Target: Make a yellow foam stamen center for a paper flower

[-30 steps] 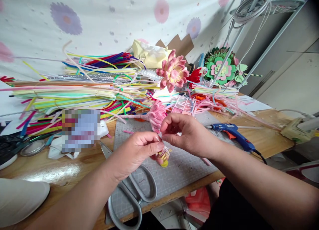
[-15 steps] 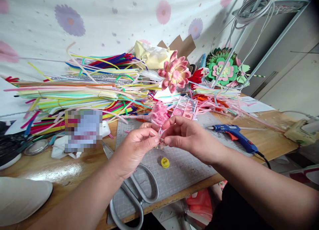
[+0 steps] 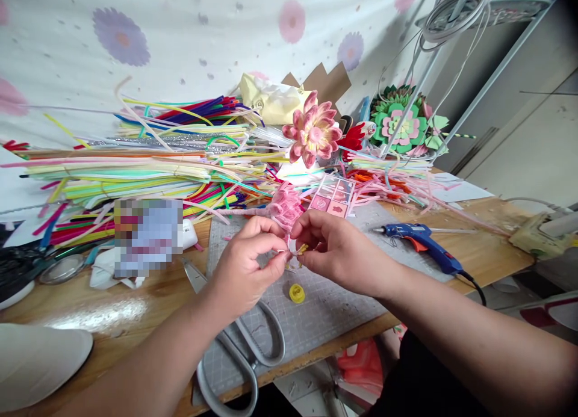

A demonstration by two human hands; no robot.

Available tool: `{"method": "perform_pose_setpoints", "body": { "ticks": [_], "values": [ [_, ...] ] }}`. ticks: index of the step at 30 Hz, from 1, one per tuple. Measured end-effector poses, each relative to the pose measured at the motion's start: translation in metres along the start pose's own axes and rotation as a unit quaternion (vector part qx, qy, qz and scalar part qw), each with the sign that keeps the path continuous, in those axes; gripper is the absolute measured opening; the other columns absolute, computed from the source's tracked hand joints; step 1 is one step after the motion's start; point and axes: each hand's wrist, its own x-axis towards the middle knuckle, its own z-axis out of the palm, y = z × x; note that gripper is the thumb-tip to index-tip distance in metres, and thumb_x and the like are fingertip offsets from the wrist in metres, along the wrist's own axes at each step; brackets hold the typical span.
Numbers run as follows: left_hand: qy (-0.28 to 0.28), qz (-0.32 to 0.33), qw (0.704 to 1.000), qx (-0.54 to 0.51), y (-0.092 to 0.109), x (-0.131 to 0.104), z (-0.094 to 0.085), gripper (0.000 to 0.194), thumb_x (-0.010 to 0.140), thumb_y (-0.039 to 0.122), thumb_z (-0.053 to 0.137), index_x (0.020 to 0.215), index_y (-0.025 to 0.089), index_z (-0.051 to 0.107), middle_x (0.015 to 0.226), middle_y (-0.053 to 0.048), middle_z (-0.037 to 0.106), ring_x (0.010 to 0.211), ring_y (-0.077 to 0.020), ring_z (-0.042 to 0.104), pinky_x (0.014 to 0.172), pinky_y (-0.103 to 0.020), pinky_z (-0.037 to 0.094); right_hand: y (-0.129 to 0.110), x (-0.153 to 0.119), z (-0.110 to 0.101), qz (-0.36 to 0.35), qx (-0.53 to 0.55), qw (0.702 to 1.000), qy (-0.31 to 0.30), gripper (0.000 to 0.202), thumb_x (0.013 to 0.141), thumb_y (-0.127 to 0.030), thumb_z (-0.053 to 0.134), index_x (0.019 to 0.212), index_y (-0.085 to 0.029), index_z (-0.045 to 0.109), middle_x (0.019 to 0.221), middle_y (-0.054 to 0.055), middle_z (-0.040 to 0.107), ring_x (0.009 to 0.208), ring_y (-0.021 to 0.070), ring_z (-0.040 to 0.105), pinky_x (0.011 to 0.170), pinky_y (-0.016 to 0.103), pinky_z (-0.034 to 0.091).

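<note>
My left hand (image 3: 255,257) and my right hand (image 3: 336,251) meet above the grey cutting mat (image 3: 347,311). Thumb and finger of the left pinch the end of a thin pale pipe cleaner (image 3: 289,244). The right is closed on a small bunch of thin pieces with yellow tips (image 3: 301,248), partly hidden by the fingers. Just behind the fingertips lies a pink pipe-cleaner flower (image 3: 285,203), its pale stem stretching left. A small yellow coil (image 3: 297,293) rests on the mat below my hands. Large grey-handled scissors (image 3: 253,357) lie under my left wrist.
A blue glue gun (image 3: 419,242) lies to the right, its cord running off the table edge. Bundles of coloured pipe cleaners (image 3: 126,170) are piled along the back. Among them stand a larger pink-yellow flower (image 3: 311,131) and an eyeshadow-like palette (image 3: 333,195).
My left thumb and forefinger have spread into a wider loop, still meeting at the tips. More of the yellow-tipped bunch shows at my right fingertips. The view has shifted slightly.
</note>
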Motion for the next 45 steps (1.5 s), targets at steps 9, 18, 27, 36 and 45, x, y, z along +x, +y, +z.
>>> {"method": "perform_pose_setpoints", "body": {
  "ticks": [9,18,27,36,45],
  "values": [
    [0.053,0.094,0.992,0.07,0.001,-0.003,0.001,0.017,0.079,0.004,0.055,0.075,0.018,0.063,0.09,-0.004,0.056,0.086,-0.0171,0.056,0.074,-0.03,0.045,-0.001,0.0,0.002,0.071,0.195,0.978,0.02,0.024,0.062,-0.009,0.06,0.083,-0.016,0.051,0.067,-0.003,0.057,0.06,0.0094,0.052,0.057,0.023,0.039],
    [0.087,-0.017,0.994,-0.066,0.003,-0.004,0.003,0.012,0.081,0.015,0.059,0.074,0.021,0.065,0.085,-0.003,0.057,0.083,-0.019,0.056,0.075,-0.031,0.044,0.002,-0.001,0.016,0.113,0.314,0.942,0.041,0.037,0.06,-0.02,0.078,0.084,-0.018,0.051,0.062,-0.005,0.059,0.057,0.0093,0.059,0.056,0.022,0.044],
    [0.075,-0.053,0.981,-0.168,-0.002,-0.008,0.006,0.011,0.083,0.018,0.061,0.076,0.023,0.067,0.088,-0.002,0.054,0.088,-0.0186,0.052,0.075,-0.029,0.04,0.009,0.003,0.021,0.003,0.112,0.991,0.08,0.024,0.067,-0.019,0.074,0.083,-0.016,0.056,0.075,-0.002,0.058,0.065,0.0096,0.052,0.059,0.023,0.041],
    [0.05,-0.085,0.963,-0.252,-0.006,-0.009,0.005,0.008,0.082,0.024,0.063,0.077,0.025,0.069,0.089,-0.002,0.052,0.089,-0.0192,0.049,0.075,-0.029,0.041,0.003,-0.001,0.004,-0.1,-0.025,0.994,0.042,0.02,0.069,-0.003,0.056,0.084,-0.016,0.058,0.071,-0.001,0.058,0.064,0.0104,0.053,0.062,0.023,0.045],
    [-0.047,-0.074,0.961,-0.264,-0.001,-0.005,-0.002,0.01,0.081,0.023,0.064,0.073,0.022,0.07,0.086,-0.002,0.055,0.084,-0.0177,0.052,0.078,-0.03,0.041,-0.003,0.0,-0.018,-0.165,-0.083,0.982,-0.039,0.012,0.078,-0.007,0.057,0.085,-0.014,0.064,0.076,0.003,0.063,0.068,0.0115,0.056,0.065,0.024,0.048]
  ]
}}
